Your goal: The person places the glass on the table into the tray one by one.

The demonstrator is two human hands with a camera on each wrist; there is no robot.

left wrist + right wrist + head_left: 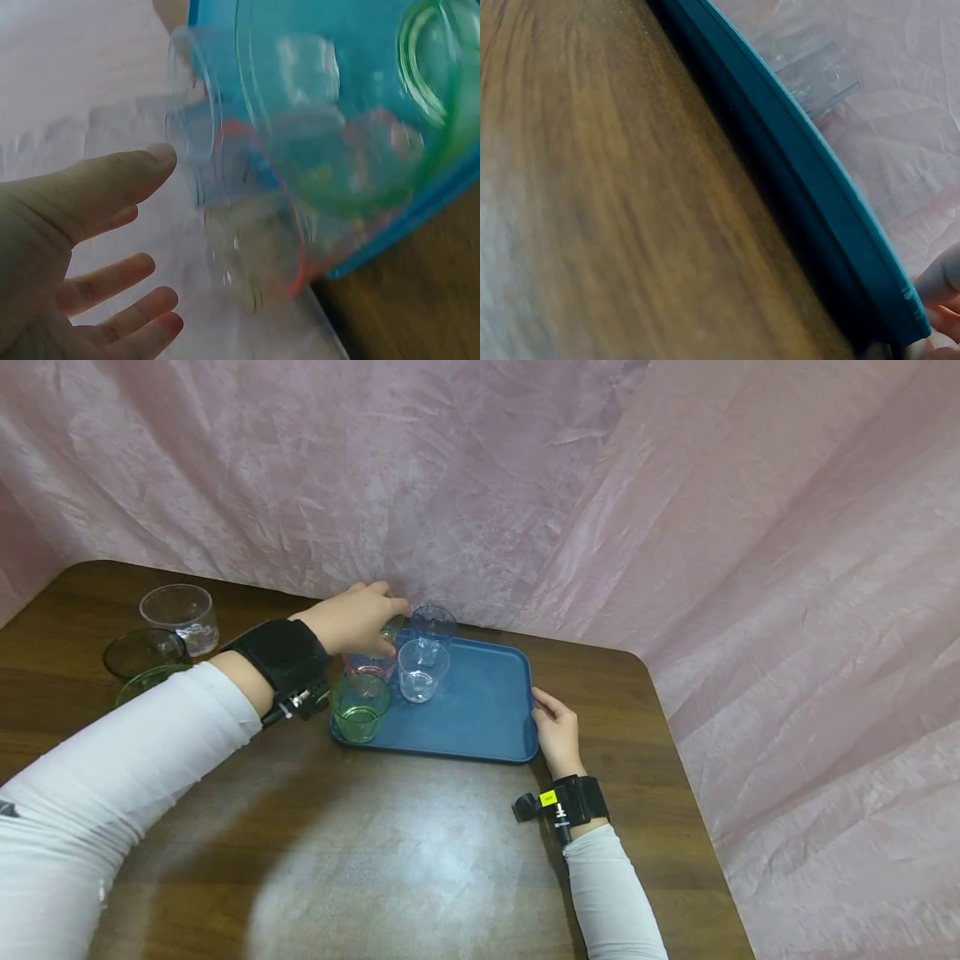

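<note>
"Fingers on the left hand (351, 620): what does the left wrist view show?"

"They are loosely spread and grip nothing, apart from the nearest cups. In the head view that hand appears over the tray's upper left corner, by a yellowish, see-through round cup (392, 627)."

"And the right hand (558, 737)?"

"Its fingers touch the right edge of the blue, rectangular, raised-rim tray (483, 702), in the middle of the frame. I cannot tell whether they grip it or only rest there."

"How would the yellowish cup handle?"

"Light and stiff, I'd judge, with smooth walls that could slip. I can't tell plastic from glass, so treat it as breakable. Take it round the wall below the rim, squeezing gently and evenly."

"Any crowding?"

"Yes: a pink-rimmed, see-through cup (369, 667) is just beside it, and a green, see-through cup (360, 714) stands at the tray's lower left corner. A sideways reach could knock them."

"And the tray?"

"Stiff, probably; keep it level by its rim, since cups could slide."
</note>
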